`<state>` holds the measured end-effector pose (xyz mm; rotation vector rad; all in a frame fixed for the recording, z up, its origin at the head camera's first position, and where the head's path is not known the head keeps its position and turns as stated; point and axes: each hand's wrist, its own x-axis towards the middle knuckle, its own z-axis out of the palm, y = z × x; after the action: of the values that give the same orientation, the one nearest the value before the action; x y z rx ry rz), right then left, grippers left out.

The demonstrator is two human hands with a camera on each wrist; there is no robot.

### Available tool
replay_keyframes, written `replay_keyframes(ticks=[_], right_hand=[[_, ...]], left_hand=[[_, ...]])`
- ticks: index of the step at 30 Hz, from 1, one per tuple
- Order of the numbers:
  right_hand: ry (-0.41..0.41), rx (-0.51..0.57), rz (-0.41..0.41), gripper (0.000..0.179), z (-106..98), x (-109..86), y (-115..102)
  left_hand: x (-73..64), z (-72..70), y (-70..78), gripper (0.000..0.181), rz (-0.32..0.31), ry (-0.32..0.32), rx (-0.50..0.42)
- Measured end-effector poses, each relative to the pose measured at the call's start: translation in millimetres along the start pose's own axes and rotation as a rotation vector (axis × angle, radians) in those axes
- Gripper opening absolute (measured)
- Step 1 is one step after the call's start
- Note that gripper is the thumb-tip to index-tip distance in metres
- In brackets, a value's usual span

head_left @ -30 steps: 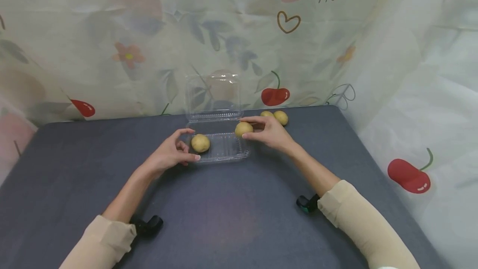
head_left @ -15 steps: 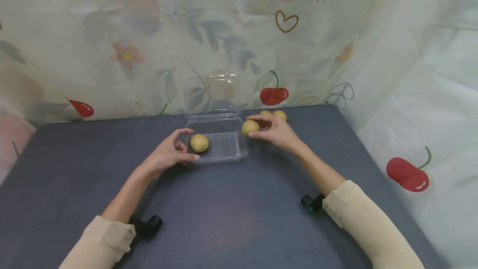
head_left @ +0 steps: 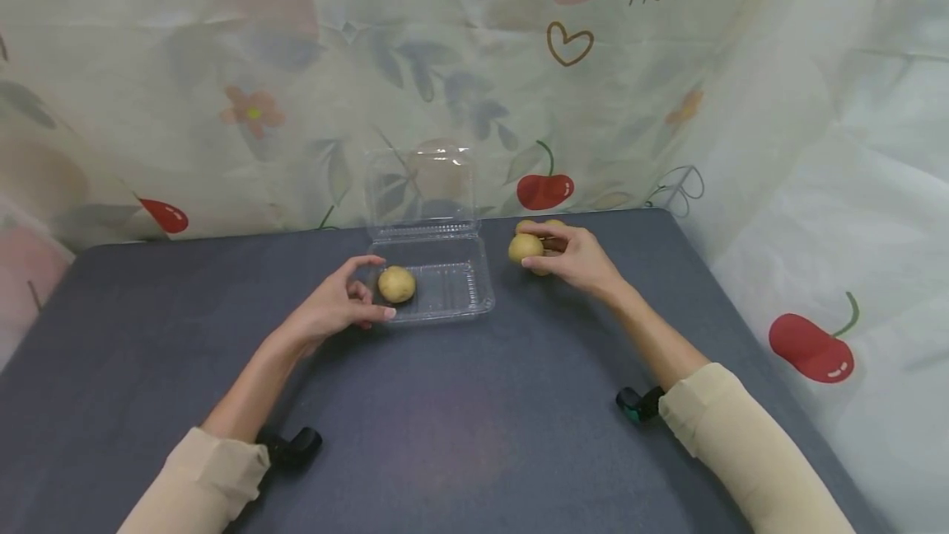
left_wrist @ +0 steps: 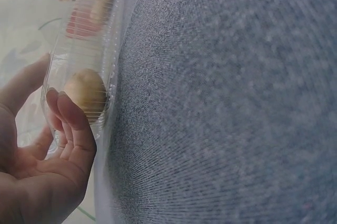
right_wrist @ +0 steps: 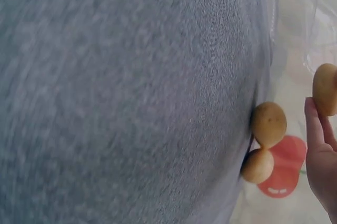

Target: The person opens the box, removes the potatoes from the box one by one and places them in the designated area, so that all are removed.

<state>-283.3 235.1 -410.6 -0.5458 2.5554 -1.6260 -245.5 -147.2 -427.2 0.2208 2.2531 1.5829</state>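
A clear plastic clamshell container point(head_left: 447, 287) stands with its lid raised at the back. One potato point(head_left: 396, 284) lies in its left part. My left hand point(head_left: 337, 303) holds the container's left end, thumb at the front corner and index finger at the rear; in the left wrist view its other fingers curl by the wall. To the right of the container, my right hand point(head_left: 578, 258) grips a second potato point(head_left: 525, 249) between thumb and fingers. Two potatoes touching each other, the nearer one point(right_wrist: 269, 124) and the farther one point(right_wrist: 258, 165), rest on the table in the right wrist view.
The dark grey table point(head_left: 445, 419) ends at the back against a printed curtain point(head_left: 296, 89). The raised lid point(head_left: 423, 188) stands near that curtain. Behind the right hand, the loose potatoes are partly hidden in the head view.
My right hand has moved right with its potato, from over the container's right edge to near the loose potatoes. The left hand and the container have stayed in place.
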Motion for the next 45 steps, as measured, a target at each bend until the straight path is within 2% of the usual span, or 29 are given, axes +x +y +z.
replay_keyframes(ticks=[5, 14, 26, 37, 45], right_hand=[[0.009, -0.014, 0.031, 0.053, -10, -3.0, 4], [0.077, -0.047, 0.068, 0.052, -27, -10.9, 16], [0.114, -0.207, 0.131, 0.052, -36, -15.4, 21], [0.131, -0.255, 0.144, 0.052, -40, -17.5, 28], [0.145, -0.273, 0.184, 0.052, -42, -18.3, 31]], left_hand=[[-0.2, -1.0, 0.5, 0.087, -0.008, 0.001, -0.008], [3.7, 0.3, 2.2, 0.089, -0.004, -0.013, -0.03], [2.8, -2.8, 4.5, 0.09, -0.017, -0.023, -0.046], [1.0, -2.1, -0.8, 0.09, -0.023, -0.02, -0.049], [1.0, -1.9, -1.1, 0.09, -0.037, -0.024, -0.044]])
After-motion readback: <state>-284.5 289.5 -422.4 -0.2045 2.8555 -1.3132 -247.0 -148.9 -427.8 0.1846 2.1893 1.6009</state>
